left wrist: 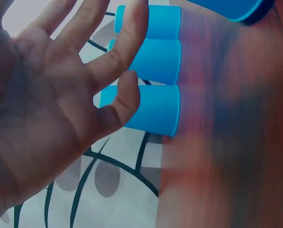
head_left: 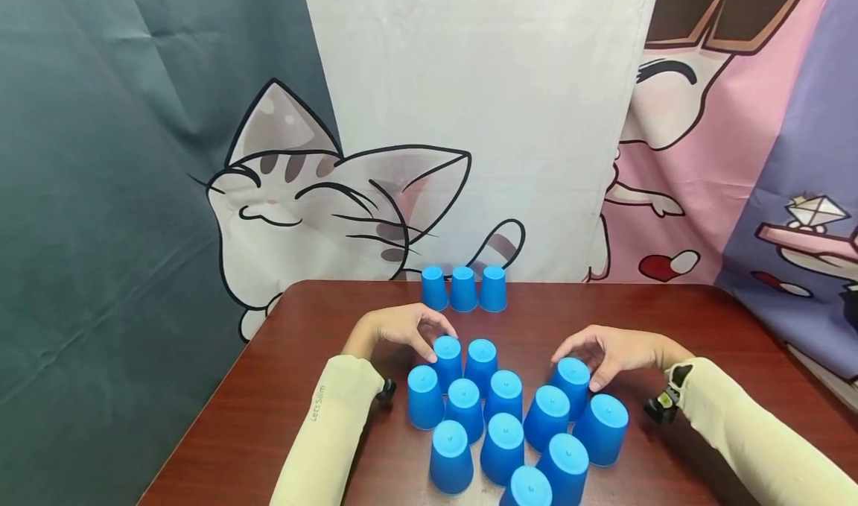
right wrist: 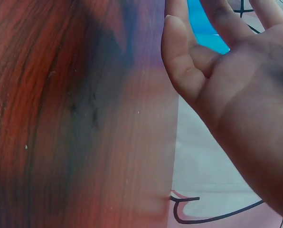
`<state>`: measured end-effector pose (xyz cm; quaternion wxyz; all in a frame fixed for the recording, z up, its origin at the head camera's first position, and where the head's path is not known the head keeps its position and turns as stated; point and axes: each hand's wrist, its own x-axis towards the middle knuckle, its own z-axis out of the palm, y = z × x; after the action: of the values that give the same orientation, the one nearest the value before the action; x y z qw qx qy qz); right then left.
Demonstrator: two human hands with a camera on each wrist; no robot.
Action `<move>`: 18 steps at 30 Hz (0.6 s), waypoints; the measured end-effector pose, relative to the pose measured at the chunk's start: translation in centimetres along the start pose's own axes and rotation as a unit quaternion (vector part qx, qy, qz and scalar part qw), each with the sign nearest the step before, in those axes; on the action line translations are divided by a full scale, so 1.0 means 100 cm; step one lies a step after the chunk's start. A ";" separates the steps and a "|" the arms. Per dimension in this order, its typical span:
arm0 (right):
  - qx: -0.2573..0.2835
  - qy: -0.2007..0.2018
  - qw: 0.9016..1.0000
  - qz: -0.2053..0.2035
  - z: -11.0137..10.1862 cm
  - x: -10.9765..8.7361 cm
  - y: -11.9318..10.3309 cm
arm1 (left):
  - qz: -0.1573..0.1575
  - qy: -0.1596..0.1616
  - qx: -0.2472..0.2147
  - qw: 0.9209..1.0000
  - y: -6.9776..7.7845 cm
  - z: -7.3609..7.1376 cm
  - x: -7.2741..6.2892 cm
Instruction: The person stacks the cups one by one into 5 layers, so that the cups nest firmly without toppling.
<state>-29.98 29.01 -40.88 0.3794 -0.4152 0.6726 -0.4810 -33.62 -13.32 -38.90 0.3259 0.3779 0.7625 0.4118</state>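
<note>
Blue cups stand upside down in a loose cluster on the table. My left hand (head_left: 412,327) is at a blue cup (head_left: 447,364) at the cluster's back left, thumb at its near left side and fingers curving behind it. In the left wrist view, part of a blue cup (left wrist: 227,7) shows at the top edge, beside the bent outer fingers. My right hand (head_left: 620,353) holds another blue cup (head_left: 572,390) at the cluster's back right, thumb on its right side, fingers around its far side. That cup is out of sight in the right wrist view.
Three upside-down blue cups (head_left: 463,290) stand in a row at the table's far edge. Several more, such as a front cup (head_left: 451,461), crowd the near middle of the brown wooden table (head_left: 268,416). A printed cartoon curtain (head_left: 496,118) hangs behind.
</note>
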 end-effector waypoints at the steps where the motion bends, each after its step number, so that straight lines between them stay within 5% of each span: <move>1: 0.000 -0.002 1.000 -0.001 -0.001 0.000 0.001 | 0.002 -0.002 0.004 1.000 0.002 0.000 0.001; 12: -0.038 0.059 0.997 -0.007 -0.002 -0.005 -0.001 | 0.021 0.077 0.077 0.994 0.006 0.001 0.009; 18: -0.110 0.152 0.982 0.010 -0.010 -0.007 0.000 | 0.019 0.096 0.090 0.991 0.004 0.003 0.011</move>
<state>-30.66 30.01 -40.52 0.2294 -0.3693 0.7757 -0.4575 -33.79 -12.16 -38.87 0.2081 0.3784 0.8170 0.3820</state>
